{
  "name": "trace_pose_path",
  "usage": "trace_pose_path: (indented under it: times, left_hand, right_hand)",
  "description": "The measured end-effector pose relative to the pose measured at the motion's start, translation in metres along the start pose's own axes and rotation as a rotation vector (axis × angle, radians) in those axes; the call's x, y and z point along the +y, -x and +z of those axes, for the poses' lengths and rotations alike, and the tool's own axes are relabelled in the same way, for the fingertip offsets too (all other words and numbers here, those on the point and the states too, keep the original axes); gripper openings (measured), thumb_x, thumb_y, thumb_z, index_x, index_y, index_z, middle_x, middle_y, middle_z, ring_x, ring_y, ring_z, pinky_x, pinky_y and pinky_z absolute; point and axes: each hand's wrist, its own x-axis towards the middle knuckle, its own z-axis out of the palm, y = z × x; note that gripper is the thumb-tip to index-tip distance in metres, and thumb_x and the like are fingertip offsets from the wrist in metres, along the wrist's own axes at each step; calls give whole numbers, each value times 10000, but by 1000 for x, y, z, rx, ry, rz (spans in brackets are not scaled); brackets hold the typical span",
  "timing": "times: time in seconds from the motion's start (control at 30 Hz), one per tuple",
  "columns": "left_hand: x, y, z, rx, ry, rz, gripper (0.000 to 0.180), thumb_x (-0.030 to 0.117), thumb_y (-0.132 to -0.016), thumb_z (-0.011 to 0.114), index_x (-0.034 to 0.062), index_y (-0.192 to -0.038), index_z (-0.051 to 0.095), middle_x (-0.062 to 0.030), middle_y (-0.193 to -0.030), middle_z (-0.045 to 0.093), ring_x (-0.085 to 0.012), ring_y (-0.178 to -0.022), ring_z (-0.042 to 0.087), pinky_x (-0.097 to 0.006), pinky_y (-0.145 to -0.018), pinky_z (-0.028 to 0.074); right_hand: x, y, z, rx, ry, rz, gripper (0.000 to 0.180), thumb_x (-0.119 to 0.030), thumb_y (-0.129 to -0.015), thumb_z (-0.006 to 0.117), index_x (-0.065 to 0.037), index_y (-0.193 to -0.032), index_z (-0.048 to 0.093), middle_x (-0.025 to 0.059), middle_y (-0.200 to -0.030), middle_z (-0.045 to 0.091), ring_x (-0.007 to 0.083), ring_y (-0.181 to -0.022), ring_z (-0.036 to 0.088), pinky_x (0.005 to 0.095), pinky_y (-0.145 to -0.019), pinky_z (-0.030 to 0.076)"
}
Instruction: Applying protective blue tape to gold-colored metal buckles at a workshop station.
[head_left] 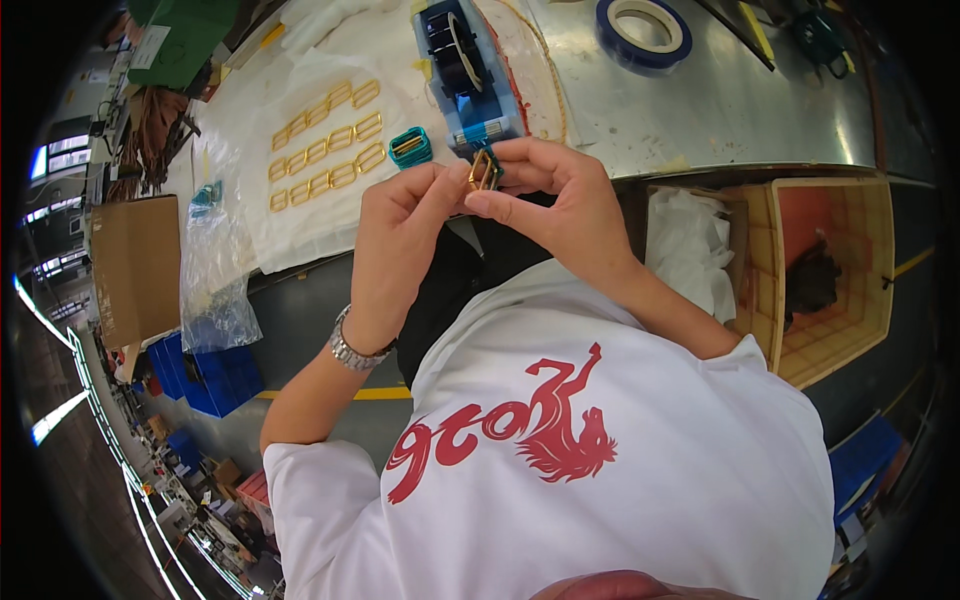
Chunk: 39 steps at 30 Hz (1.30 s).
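Observation:
Both hands meet at the table's near edge, just in front of a blue tape dispenser (508, 100) with a dark blue roll. Between the fingertips is a gold metal rectangular buckle (484, 172), with teal tape at its right side. My left hand (410, 205) pinches it from the left, a metal watch on that wrist. My right hand (568, 195) grips the other side with thumb and fingers, partly hiding it. Left of the dispenser stands a teal-wrapped bundle (410, 148) with gold edges showing inside. Farther left, several gold buckles (318, 151) lie in three rows on white sheeting (320, 225).
A blue tape roll (676, 52) rests on the metal tabletop (610, 125). Below the table's right side are white plastic wrapping (690, 255) and a yellow crate (835, 352). To the left are a clear bag (215, 265), a cardboard box (135, 270) and blue bins (225, 380).

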Motion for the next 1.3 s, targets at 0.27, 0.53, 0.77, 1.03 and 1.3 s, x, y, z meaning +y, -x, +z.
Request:
trace_pose_path:
  times: [0.27, 0.53, 0.77, 1.03, 1.3]
  left_hand:
    - [-24, 32, 43, 317, -221, 449, 288, -11, -948, 790, 1, -1230, 736, -104, -1020, 794, -150, -854, 752, -266, -758, 564]
    - [-40, 34, 42, 376, -459, 603, 180, -10, -949, 780, 4, -1128, 776, -112, -928, 788, -187, -773, 744, -279, -707, 562]
    - [-31, 21, 34, 278, -450, 421, 140, 19, -1030, 706, -49, -1131, 775, -95, -883, 802, -137, -796, 768, -250, -725, 572]
    - [-5, -2, 16, 102, -264, 227, 149, 20, -1052, 680, -87, -1112, 765, -100, -898, 792, -156, -795, 768, -258, -756, 614]
    - [20, -15, 5, -45, -2, -17, 170, 95, -1035, 738, -69, -1010, 775, -80, -800, 760, -131, -672, 723, -243, -635, 595]
  right_hand:
    - [-7, 7, 6, 20, -143, 166, 317, -161, -978, 835, 68, -1157, 707, 101, -1001, 825, 71, -878, 740, 221, -760, 579]
    - [0, 25, 10, 43, -238, 263, 338, -193, -988, 831, 70, -1164, 714, 96, -1009, 824, 71, -907, 739, 211, -799, 565]
    - [3, 17, 9, 69, -344, 316, 346, -233, -998, 820, 71, -1135, 727, 97, -1005, 810, 99, -892, 743, 224, -801, 574]
    - [8, 7, 2, 5, -273, 339, 399, -355, -1046, 750, 36, -1124, 739, 63, -988, 780, 108, -929, 730, 259, -839, 574]
    - [17, 9, -6, -98, -271, 318, 361, -283, -1040, 746, 35, -1207, 709, 84, -1067, 790, 131, -1029, 734, 268, -888, 570]
